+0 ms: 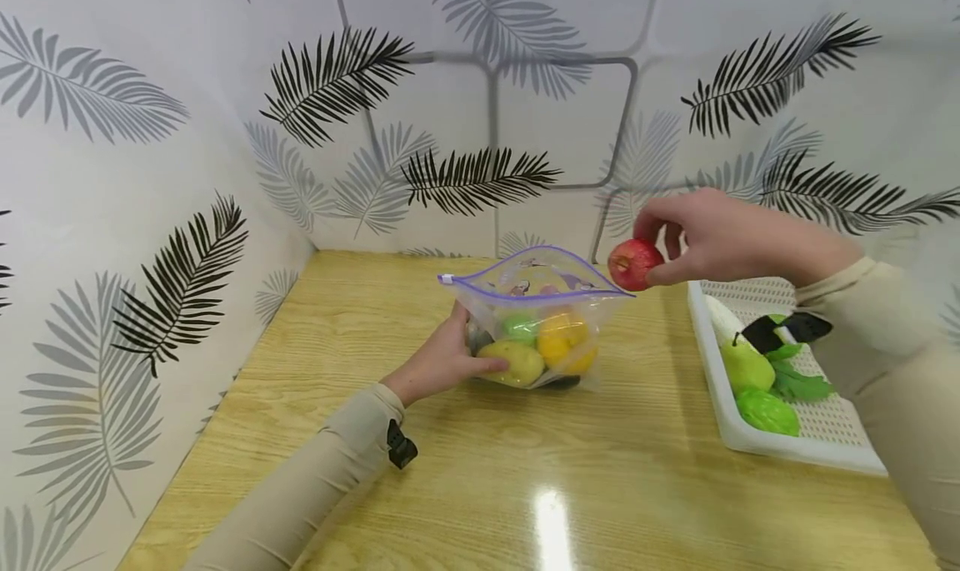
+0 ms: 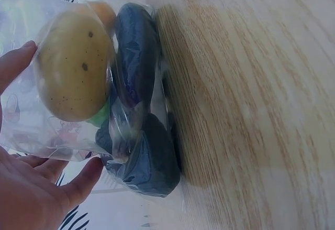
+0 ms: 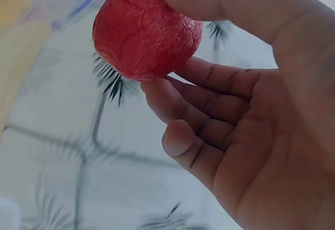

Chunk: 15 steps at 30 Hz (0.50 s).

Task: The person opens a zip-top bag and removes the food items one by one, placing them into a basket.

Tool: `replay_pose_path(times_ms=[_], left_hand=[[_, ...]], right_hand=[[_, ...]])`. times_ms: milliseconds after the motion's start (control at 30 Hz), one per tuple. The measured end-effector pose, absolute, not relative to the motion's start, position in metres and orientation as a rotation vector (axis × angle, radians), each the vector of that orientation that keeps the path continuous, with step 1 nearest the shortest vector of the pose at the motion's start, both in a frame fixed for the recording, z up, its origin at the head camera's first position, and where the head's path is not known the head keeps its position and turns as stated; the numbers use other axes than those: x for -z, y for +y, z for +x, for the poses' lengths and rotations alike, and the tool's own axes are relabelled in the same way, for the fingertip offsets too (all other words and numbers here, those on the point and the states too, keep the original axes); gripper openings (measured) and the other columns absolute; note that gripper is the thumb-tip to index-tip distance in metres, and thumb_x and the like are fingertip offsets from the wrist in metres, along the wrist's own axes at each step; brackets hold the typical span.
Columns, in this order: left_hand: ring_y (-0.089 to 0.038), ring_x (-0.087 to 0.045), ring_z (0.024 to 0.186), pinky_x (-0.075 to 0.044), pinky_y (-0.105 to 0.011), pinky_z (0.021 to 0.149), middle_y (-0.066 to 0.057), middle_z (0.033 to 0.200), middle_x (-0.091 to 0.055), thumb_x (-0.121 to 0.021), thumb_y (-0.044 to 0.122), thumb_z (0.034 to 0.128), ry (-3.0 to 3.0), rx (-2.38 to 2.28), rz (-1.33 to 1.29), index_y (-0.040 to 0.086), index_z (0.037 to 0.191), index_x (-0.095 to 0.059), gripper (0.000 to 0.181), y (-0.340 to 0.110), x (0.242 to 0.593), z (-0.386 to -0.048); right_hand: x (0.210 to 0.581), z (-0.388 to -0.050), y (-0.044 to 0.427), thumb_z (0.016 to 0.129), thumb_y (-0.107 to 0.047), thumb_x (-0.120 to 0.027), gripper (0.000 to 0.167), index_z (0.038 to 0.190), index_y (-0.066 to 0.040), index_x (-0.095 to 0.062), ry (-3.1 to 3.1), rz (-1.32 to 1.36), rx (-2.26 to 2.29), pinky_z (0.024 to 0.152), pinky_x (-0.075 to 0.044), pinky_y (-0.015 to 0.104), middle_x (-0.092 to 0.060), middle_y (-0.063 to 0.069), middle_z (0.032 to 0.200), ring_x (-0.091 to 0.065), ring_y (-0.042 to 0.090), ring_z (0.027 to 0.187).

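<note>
In the head view my right hand (image 1: 697,237) pinches a red apple (image 1: 632,266) between thumb and fingertips, at the right end of the bag's opening. The apple's wrinkled red skin (image 3: 144,31) fills the upper part of the right wrist view. My left hand (image 1: 444,358) grips the left side of a clear zip bag (image 1: 588,317) with a purple seal, its thumb in front and fingers behind. Inside lie a spotted potato (image 2: 76,67), an orange-yellow rounded piece (image 1: 566,342), a green piece (image 1: 519,328) and a dark, long eggplant-like piece (image 2: 137,52). The bag's mouth gapes.
A white basket (image 1: 712,388) stands on the right of the wooden table (image 1: 360,504). It holds a green pear (image 1: 746,369), a bumpy green piece (image 1: 768,413), green leaves (image 1: 802,385) and a white long piece (image 1: 722,317). A leaf-patterned wall covering rises behind the table.
</note>
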<state>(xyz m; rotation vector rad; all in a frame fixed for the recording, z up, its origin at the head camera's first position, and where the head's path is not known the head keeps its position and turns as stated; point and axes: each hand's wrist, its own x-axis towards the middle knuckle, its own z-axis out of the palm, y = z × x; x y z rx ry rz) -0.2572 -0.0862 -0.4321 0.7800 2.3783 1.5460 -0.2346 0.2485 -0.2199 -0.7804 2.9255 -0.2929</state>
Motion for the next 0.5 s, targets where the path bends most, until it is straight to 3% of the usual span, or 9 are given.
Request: replay_pose_path(times_ms=[200, 500], left_hand=[[-0.017, -0.044, 0.14, -0.034, -0.043, 0.119, 0.004, 0.152, -0.041, -0.087, 0.032, 0.0799, 2.375, -1.546, 0.788, 0.032, 0.156, -0.013, 0.106, -0.087, 0.431, -0.256], [-0.018, -0.044, 0.14, -0.034, -0.045, 0.118, 0.002, 0.149, -0.042, -0.086, 0.037, 0.0809, 2.411, -1.502, 0.753, 0.03, 0.155, -0.012, 0.105, -0.089, 0.43, -0.254]], right_hand=[[0.252, -0.219, 0.311, 0.08, -0.033, -0.085, 0.038, 0.108, -0.016, -0.067, 2.956, -0.652, 0.164, 0.066, -0.046, 0.028, -0.064, -0.007, 0.087, -0.055, 0.01, 0.078], [0.309, -0.193, 0.389, 0.078, -0.021, -0.084, 0.04, 0.11, -0.004, -0.065, 2.912, -0.468, 0.125, 0.06, -0.046, 0.026, -0.065, -0.004, 0.088, -0.054, 0.011, 0.07]])
